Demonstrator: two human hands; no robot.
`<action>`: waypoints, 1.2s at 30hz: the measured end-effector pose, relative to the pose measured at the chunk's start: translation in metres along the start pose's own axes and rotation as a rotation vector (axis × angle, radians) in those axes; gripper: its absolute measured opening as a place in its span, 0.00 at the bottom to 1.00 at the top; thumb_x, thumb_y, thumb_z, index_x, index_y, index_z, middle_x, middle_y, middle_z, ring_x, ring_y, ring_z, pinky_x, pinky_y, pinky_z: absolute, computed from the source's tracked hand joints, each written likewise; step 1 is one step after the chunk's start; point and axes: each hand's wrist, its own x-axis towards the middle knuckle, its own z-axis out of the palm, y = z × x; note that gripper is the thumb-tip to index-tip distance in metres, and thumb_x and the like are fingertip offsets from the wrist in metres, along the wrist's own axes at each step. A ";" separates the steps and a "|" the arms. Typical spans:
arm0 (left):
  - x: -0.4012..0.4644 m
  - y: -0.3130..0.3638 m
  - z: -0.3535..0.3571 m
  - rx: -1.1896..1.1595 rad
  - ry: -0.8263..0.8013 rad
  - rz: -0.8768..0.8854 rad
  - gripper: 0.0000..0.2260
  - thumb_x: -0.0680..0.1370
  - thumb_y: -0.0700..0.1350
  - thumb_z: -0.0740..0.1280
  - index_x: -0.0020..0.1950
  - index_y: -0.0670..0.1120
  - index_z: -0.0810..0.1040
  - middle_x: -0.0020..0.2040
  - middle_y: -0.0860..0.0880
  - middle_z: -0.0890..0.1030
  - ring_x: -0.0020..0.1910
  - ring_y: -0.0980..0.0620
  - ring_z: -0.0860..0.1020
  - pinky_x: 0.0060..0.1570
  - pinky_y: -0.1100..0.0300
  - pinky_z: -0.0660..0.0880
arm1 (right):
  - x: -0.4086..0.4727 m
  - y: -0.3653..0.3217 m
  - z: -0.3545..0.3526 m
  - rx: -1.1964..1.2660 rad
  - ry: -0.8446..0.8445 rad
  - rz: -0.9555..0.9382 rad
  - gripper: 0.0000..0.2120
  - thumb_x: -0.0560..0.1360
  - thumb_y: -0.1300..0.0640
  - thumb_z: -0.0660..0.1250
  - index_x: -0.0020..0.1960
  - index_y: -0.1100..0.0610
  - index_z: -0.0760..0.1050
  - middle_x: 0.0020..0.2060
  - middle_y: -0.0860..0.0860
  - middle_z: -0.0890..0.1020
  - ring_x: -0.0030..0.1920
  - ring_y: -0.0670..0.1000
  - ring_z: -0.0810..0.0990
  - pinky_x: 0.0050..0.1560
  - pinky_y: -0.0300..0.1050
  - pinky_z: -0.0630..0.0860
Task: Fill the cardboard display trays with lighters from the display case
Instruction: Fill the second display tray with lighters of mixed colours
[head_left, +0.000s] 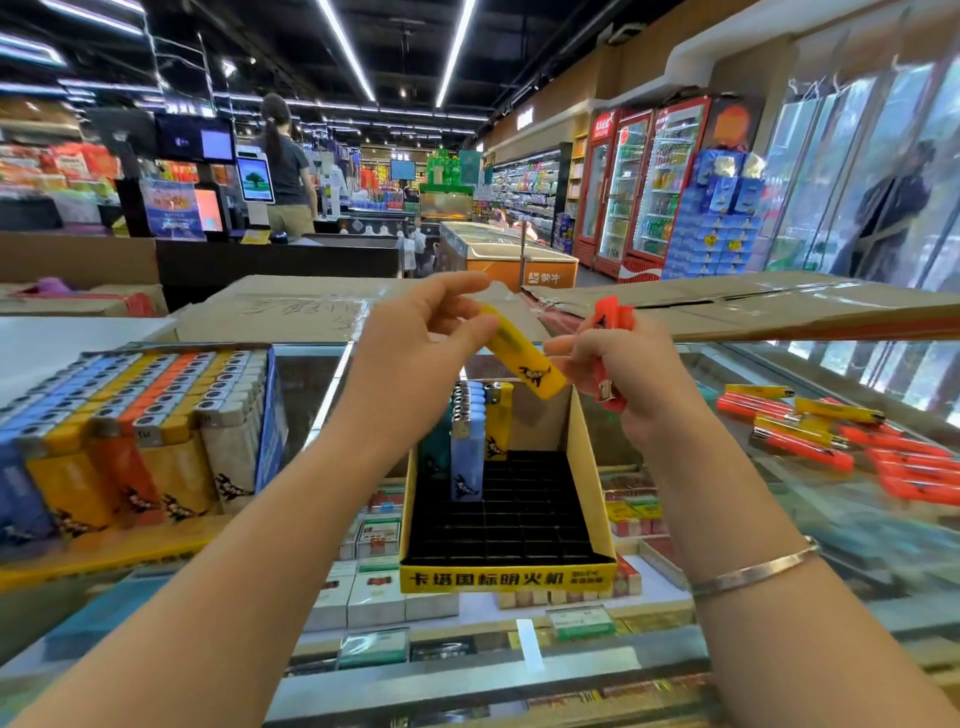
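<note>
My left hand pinches a yellow lighter by its upper end, holding it tilted above the yellow cardboard tray. My right hand grips two or three red lighters. The tray has a black grid insert and holds a few lighters in its far left corner: blue ones, a teal one and a yellow one. Left of it stands a full tray of blue, yellow, orange and white lighters. Loose red and yellow lighters lie on the glass counter at the right.
The trays stand on a glass display case with cigarette packs inside. Flattened cardboard boxes lie along the far edge of the counter. Beyond are checkout counters, a person standing at the left, freezers and drink fridges.
</note>
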 end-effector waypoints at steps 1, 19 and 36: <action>-0.002 0.001 0.002 0.049 -0.017 0.027 0.10 0.75 0.41 0.68 0.52 0.56 0.76 0.41 0.57 0.79 0.40 0.61 0.77 0.43 0.69 0.75 | 0.000 0.002 0.000 -0.073 -0.031 0.028 0.10 0.67 0.71 0.62 0.38 0.56 0.68 0.35 0.55 0.85 0.35 0.52 0.82 0.34 0.42 0.75; -0.015 -0.011 0.020 0.524 -0.262 0.123 0.11 0.77 0.43 0.65 0.56 0.52 0.81 0.50 0.54 0.81 0.49 0.56 0.76 0.51 0.58 0.74 | -0.008 0.001 0.010 -0.275 -0.087 0.036 0.09 0.69 0.68 0.64 0.36 0.56 0.70 0.38 0.57 0.74 0.44 0.55 0.77 0.38 0.45 0.74; -0.010 -0.016 0.010 0.804 -0.463 0.074 0.14 0.78 0.54 0.60 0.63 0.60 0.74 0.49 0.60 0.68 0.52 0.59 0.64 0.44 0.61 0.66 | -0.007 0.002 0.008 -0.310 -0.086 0.026 0.08 0.70 0.64 0.69 0.36 0.55 0.72 0.35 0.54 0.76 0.39 0.50 0.76 0.35 0.42 0.69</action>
